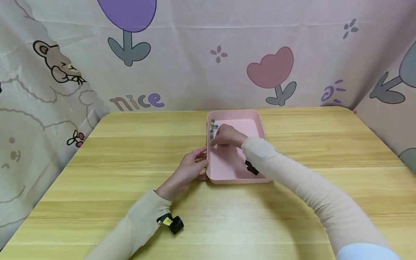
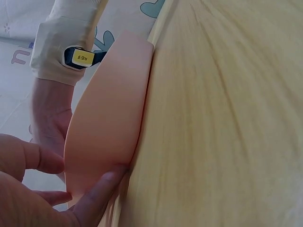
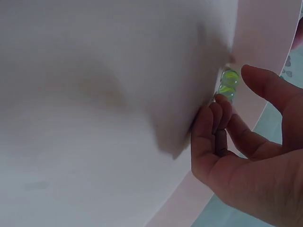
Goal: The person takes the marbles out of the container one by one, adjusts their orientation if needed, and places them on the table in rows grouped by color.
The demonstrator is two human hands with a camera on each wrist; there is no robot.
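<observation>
A pink tray lies on the wooden table. My left hand holds its left side, with fingertips at the rim and one finger along the outer wall in the left wrist view. Over the tray's inside, my right hand reaches down to the left wall. Several small glass marbles line that wall, and a single marble sits just right of the row. In the right wrist view, two yellow-green marbles show between thumb and curled fingers; whether the fingers grip any, I cannot tell.
The wooden table extends on both sides of the tray. A printed cloth hangs along the back and both sides. A small black camera is strapped to the left wrist, another camera to the right.
</observation>
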